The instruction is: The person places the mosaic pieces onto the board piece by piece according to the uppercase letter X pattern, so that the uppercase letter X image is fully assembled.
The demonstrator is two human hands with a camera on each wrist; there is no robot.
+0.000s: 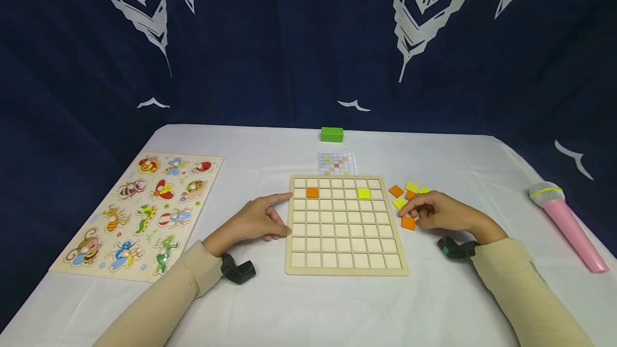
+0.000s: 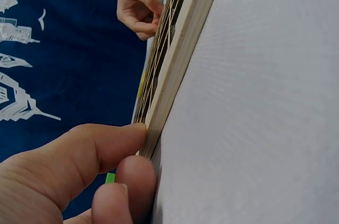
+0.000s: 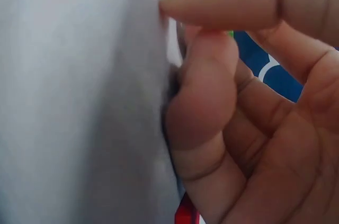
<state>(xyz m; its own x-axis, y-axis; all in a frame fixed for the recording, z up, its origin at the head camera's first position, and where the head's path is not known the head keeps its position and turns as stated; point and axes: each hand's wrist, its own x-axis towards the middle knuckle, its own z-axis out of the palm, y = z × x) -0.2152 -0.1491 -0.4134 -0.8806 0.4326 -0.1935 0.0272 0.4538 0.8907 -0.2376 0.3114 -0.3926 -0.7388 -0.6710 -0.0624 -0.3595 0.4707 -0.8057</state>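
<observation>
On the white table, one grid board (image 1: 346,226) holding two tiles, left hand (image 1: 257,220) flat against it, right hand (image 1: 441,213) curled, grip contents unclear.

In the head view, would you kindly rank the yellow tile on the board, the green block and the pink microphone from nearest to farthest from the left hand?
From the left hand:
1. Yellow tile, on the board's second row, to the right.
2. Green block, at the table's far edge, beyond the board.
3. Pink microphone, far right side of the table.

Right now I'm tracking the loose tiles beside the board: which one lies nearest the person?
The orange tile under the right hand's fingertips. It sits apart from the cluster, closest to the table's near edge; the other orange and yellow tiles lie farther back.
</observation>
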